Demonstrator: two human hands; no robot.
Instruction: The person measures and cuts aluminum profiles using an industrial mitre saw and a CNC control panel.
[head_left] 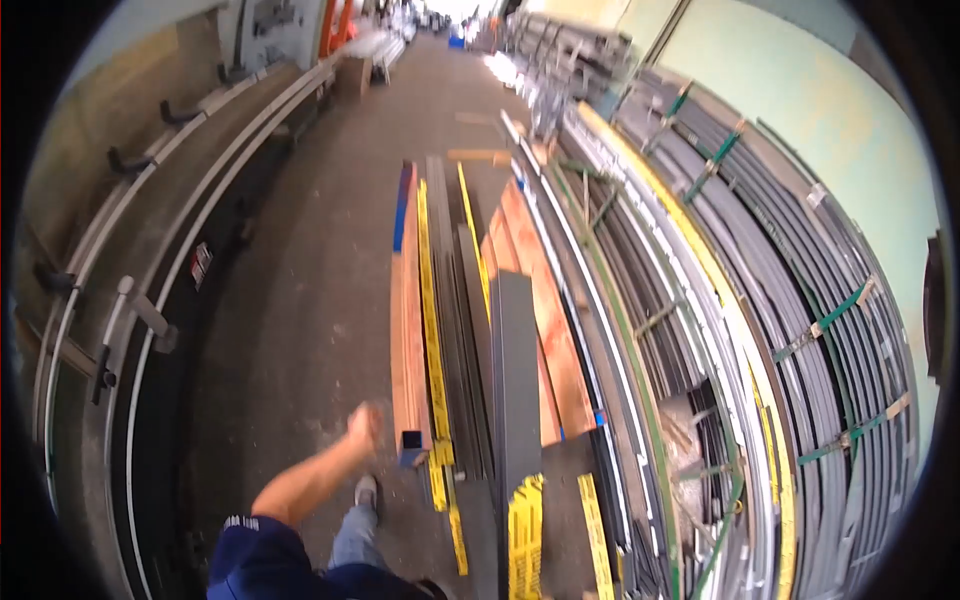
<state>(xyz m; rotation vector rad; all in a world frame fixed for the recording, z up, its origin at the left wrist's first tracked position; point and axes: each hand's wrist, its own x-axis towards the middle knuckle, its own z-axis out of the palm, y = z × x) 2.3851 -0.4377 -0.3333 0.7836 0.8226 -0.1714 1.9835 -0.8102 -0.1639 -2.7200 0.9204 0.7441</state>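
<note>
My left hand (367, 427) swings out ahead of my body, over the floor and left of a stack of long bars. Motion blurs its fingers, and I make out nothing in it. Closest to it is the near end of a long orange-brown wrapped bar (408, 340), beside a dark square tube end (411, 441). A long dark grey profile (516, 380) stretches forward from the bottom edge, with yellow printed tape (525, 535) at its near end. Whether I carry that profile is not visible. My right hand is out of view.
On the right, a green-framed rack (835, 315) bears many long grey profiles. A dark roller bench (180, 300) with a pale rail runs along the left. Another orange-brown panel (545, 340) lies right of the grey profile. The concrete floor (300, 290) runs far ahead.
</note>
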